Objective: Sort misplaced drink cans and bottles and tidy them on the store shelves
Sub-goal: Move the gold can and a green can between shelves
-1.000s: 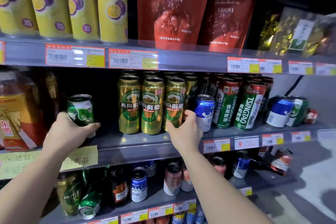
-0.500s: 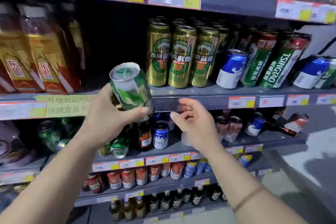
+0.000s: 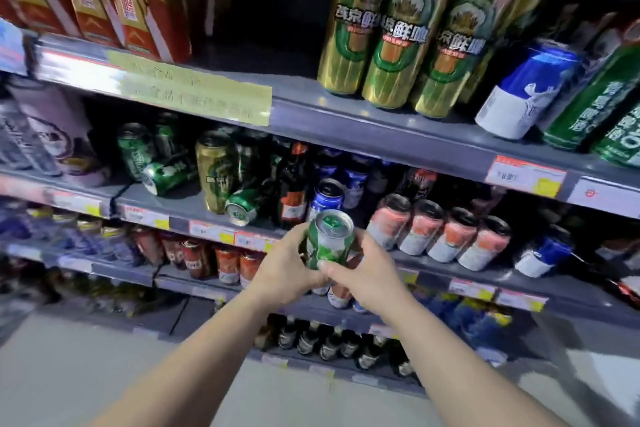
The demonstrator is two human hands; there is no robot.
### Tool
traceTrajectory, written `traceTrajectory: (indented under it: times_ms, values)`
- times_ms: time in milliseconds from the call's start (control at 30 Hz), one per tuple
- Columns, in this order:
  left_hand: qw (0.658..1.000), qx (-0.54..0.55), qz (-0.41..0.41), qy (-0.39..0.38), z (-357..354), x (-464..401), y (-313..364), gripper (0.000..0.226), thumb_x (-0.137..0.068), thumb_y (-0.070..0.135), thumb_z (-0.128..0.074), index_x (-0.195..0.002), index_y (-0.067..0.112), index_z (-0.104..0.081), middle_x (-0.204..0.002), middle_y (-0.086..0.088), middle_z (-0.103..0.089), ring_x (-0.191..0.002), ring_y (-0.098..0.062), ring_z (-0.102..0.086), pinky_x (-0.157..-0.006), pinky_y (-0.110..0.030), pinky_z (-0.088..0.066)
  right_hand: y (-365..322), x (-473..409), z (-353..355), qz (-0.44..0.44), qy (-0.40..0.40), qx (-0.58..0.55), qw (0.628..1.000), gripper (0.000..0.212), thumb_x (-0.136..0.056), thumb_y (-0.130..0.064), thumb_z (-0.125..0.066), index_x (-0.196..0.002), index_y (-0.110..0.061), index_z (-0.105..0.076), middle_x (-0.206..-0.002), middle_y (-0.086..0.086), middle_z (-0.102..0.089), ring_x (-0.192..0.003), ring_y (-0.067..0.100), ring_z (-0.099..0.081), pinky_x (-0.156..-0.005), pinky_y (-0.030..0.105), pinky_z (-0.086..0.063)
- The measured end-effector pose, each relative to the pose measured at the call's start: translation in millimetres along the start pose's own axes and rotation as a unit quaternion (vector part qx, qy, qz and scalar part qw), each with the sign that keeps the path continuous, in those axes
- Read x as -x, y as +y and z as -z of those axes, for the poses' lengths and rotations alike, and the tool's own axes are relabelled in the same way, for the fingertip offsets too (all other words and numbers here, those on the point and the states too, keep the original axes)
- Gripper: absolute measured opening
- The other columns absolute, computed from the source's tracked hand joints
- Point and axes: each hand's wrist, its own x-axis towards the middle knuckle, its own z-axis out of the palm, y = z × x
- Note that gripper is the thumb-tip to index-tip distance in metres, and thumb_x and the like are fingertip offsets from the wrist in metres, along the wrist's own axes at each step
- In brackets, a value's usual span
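The short green-and-white aluminium drink can (image 3: 329, 240) is now held in both hands, upright with its silver top tipped slightly toward the camera, out in the air in front of the lower shelf's front edge rather than resting on any shelf. Half a second ago it was in the left hand alone, up at the level of the gold cans, with the right hand free and open below the shelf lip; a second ago it was being lifted off that upper shelf. Now the left hand (image 3: 287, 269) wraps the can's left side with fingers curled behind it, and the right hand (image 3: 363, 274) has come in to meet it, thumb pressed on the can's front near the base and fingers curled round the far side. The view has dropped too, and that looks telling: directly behind, on the grey metal lower shelf (image 3: 180, 208), several matching green cans (image 3: 166, 173) lie toppled around a tall gold can (image 3: 216, 170). My read is that the stray has been carried down to its own kind. On the upper shelf the row of tall gold-and-green beer cans (image 3: 398, 35) stands upright beside a leaning blue-and-white can (image 3: 519, 90).
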Motion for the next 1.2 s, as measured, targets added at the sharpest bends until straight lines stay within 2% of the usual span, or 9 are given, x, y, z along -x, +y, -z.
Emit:
traceTrajectory:
  times_ms: [67, 200, 267, 433, 600, 733, 867, 1000, 1200]
  values:
    - [0.999, -0.015, 0.027, 0.013, -27.4, -5.4, 4.8, 0.071, -0.066, 0.022, -0.085, -0.125, 0.028, -0.046, -0.107, 0.017, -0.062, -0.092, 0.008, -0.059, -0.072, -0.006, -0.042, 15.5, -2.0, 21.1, 0.003, 0.006, 0.002, 1.000, 0.051, -0.077, -0.029, -0.078, -0.119, -0.033, -0.050, -0.101, -0.022, -0.061, -0.090, 0.003, -0.062, -0.067, 0.009, -0.045]
    - [0.998, -0.018, 0.036, 0.038, -64.3, -16.5, 15.1, 0.063, -0.068, 0.021, -0.084, -0.120, 0.025, -0.049, -0.104, 0.020, -0.059, -0.091, 0.013, -0.055, -0.071, 0.000, -0.039, 41.7, -14.1, 45.9, -0.002, 0.014, 0.021, 1.000, 0.067, -0.070, -0.039, -0.080, -0.129, -0.033, -0.051, -0.116, -0.012, -0.065, -0.106, 0.012, -0.062, -0.090, 0.035, -0.051]
    - [0.998, -0.016, 0.032, 0.048, -74.4, -19.7, 17.2, 0.065, -0.068, 0.021, -0.083, -0.126, 0.022, -0.053, -0.112, 0.014, -0.061, -0.099, 0.005, -0.057, -0.081, -0.007, -0.042, 49.4, -17.6, 51.0, -0.001, 0.024, 0.016, 1.000, 0.066, -0.070, -0.039, -0.081, -0.129, -0.033, -0.051, -0.118, -0.012, -0.064, -0.107, 0.012, -0.061, -0.094, 0.038, -0.050]
    - [0.997, -0.014, 0.051, 0.058, -79.8, -23.4, 10.0, 0.073, -0.065, 0.028, -0.084, -0.130, 0.025, -0.050, -0.119, 0.013, -0.062, -0.111, -0.005, -0.057, -0.096, -0.031, -0.048, 58.7, -25.3, 49.4, 0.000, 0.029, 0.013, 1.000, 0.063, -0.071, -0.040, -0.080, -0.127, -0.035, -0.051, -0.117, -0.014, -0.064, -0.107, 0.010, -0.060, -0.093, 0.036, -0.050]
    - [0.995, -0.030, 0.067, 0.068, -77.0, -31.1, 5.1, 0.064, -0.070, 0.030, -0.079, -0.127, 0.026, -0.050, -0.117, 0.010, -0.063, -0.108, -0.007, -0.059, -0.092, -0.030, -0.050, 57.7, -34.7, 37.3, -0.018, 0.051, -0.002, 0.999, 0.064, -0.069, -0.044, -0.080, -0.125, -0.033, -0.050, -0.118, -0.011, -0.064, -0.108, 0.012, -0.060, -0.092, 0.040, -0.051]
    - [0.993, -0.069, 0.038, 0.093, -76.8, -40.9, 5.3, 0.060, -0.071, 0.027, -0.076, -0.127, 0.023, -0.054, -0.112, 0.014, -0.057, -0.110, -0.009, -0.055, -0.093, -0.033, -0.048, 54.3, -42.6, 33.1, -0.023, 0.077, 0.005, 0.997, 0.061, -0.073, -0.043, -0.079, -0.124, -0.028, -0.050, -0.117, -0.009, -0.063, -0.104, 0.014, -0.060, -0.082, 0.034, -0.049]
    - [0.993, -0.078, 0.027, 0.088, -72.4, -39.9, -0.9, 0.065, -0.070, 0.027, -0.072, -0.131, 0.027, -0.048, -0.121, 0.013, -0.059, -0.112, -0.007, -0.055, -0.091, -0.033, -0.050, 51.0, -43.0, 22.7, -0.027, 0.082, 0.029, 0.996, 0.060, -0.071, -0.046, -0.078, -0.121, -0.032, -0.050, -0.112, -0.012, -0.064, -0.103, 0.014, -0.060, -0.083, 0.038, -0.051]
    - [0.990, -0.081, 0.039, 0.104, -51.4, -29.9, -14.3, 0.067, -0.069, 0.025, -0.073, -0.131, 0.027, -0.048, -0.119, 0.013, -0.059, -0.109, -0.006, -0.054, -0.088, -0.029, -0.049, 41.5, -43.6, -2.8, -0.027, 0.063, 0.033, 0.997, 0.054, -0.068, -0.043, -0.079, -0.113, -0.037, -0.049, -0.101, -0.016, -0.064, -0.097, 0.012, -0.062, -0.082, 0.038, -0.053]
    - [0.986, -0.059, 0.067, 0.141, -1.8, -14.5, -40.2, 0.064, -0.070, 0.030, -0.076, -0.128, 0.032, -0.049, -0.121, 0.017, -0.058, -0.111, -0.002, -0.054, -0.090, -0.026, -0.047, 18.0, -52.2, -48.5, -0.003, -0.005, 0.037, 0.999, 0.064, -0.070, -0.047, -0.076, -0.126, -0.036, -0.047, -0.114, -0.011, -0.065, -0.104, 0.014, -0.061, -0.088, 0.041, -0.052]
